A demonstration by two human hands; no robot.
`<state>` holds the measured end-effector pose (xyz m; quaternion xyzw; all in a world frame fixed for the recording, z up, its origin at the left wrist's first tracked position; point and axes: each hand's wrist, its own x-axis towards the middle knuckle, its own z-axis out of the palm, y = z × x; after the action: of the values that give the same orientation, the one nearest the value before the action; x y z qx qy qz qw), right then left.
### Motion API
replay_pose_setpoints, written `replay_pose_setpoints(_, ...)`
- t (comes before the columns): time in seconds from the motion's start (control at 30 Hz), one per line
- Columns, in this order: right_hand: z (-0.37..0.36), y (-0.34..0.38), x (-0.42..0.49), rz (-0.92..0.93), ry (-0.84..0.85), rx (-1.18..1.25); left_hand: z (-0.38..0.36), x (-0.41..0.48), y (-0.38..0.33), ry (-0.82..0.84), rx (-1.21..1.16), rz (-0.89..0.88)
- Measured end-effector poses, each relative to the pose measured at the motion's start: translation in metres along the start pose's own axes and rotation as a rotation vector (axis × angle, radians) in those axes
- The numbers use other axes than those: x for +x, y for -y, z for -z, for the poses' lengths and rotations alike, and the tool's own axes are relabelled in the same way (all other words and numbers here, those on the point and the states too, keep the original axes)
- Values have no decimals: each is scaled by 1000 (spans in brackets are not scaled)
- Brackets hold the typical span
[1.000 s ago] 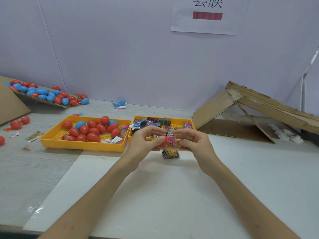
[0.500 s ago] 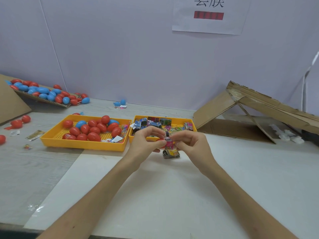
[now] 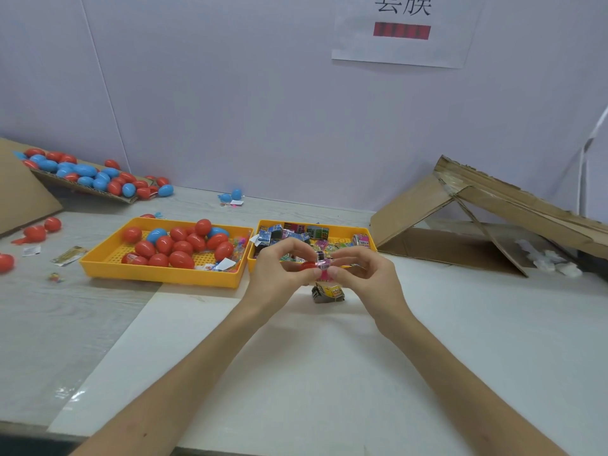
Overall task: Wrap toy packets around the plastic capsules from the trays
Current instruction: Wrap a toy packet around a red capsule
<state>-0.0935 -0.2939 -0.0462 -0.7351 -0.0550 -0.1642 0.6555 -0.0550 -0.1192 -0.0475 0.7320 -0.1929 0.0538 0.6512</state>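
Pale wall panels and a taped-up paper sign (image 3: 404,31) back a work table where a person, seen only as two bare forearms, bands a plastic capsule. Both hands meet just on the near side of two yellow trays. The left hand (image 3: 279,274) pinches the red capsule (image 3: 307,266) by its left end, thumb below and fingers above. The right hand (image 3: 365,274) pinches the toy packet (image 3: 324,270), a pink printed band sitting around the capsule's middle. This two-sided hold apparently lets one hand steady the egg while the other seats the sleeve. The capsule is lifted clear of the white table sheet (image 3: 329,373), between the fingertips and close to the near rim of the packet tray (image 3: 345,229). That tray, on the right, holds a jumble of folded packets. The capsule tray (image 3: 158,278), just to its left, holds red and blue capsules, and both trays sit within easy reach at the far edge of the work area. A spare packet (image 3: 329,292) lies on the sheet directly beneath the hands, seemingly staged for the next capsule. A heap of capsules (image 3: 85,174) rests on tilted cardboard at far left, and a collapsed cardboard box (image 3: 460,232) lies at far right. Wrapping looks well under way, though the hands hide whether the packet is fully seated.
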Motion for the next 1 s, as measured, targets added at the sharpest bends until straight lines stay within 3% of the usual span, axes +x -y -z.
replay_pose_setpoints(0.5,3,-2,1,18,-40,33,-3,-3,-4,109,-78,-3)
replay_pose_setpoints(1.0,1,-2,0,-2,-18,132,-5,-2,5,59,24,-78)
